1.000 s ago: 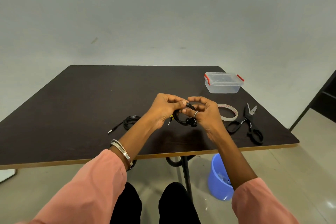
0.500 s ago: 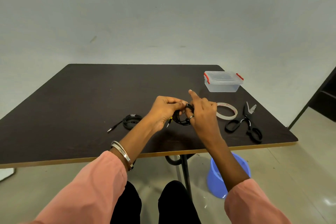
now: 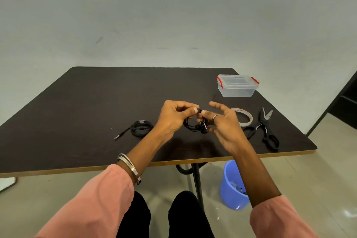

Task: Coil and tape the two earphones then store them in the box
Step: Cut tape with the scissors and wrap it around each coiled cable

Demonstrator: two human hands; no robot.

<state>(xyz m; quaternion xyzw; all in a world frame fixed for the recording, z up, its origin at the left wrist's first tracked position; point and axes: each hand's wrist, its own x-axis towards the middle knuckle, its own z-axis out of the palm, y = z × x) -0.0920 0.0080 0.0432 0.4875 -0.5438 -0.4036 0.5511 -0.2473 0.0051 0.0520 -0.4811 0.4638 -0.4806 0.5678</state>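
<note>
Red writing on the white tape roll (image 3: 243, 117) is unreadable. The left hand (image 3: 173, 116) and right hand (image 3: 224, 123) hover over the counter (image 3: 96, 102), fingers pinching the coiled black earphone (image 3: 195, 124).

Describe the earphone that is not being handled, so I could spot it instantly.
On the dark table, look left of the hands. The coiled black earphone lies flat there, alone, its plug trailing toward the left edge. The other earphone is held in the air.

Both hands raised over dark bench (image 3: 81, 106): left hand (image 3: 174, 116) and right hand (image 3: 222, 121) pinching coiled black earphone (image 3: 195, 124). Second coiled earphone (image 3: 141, 127) lying left; lidded clear box (image 3: 237, 86), tape roll (image 3: 244, 117), scissors (image 3: 265, 131) right.
</note>
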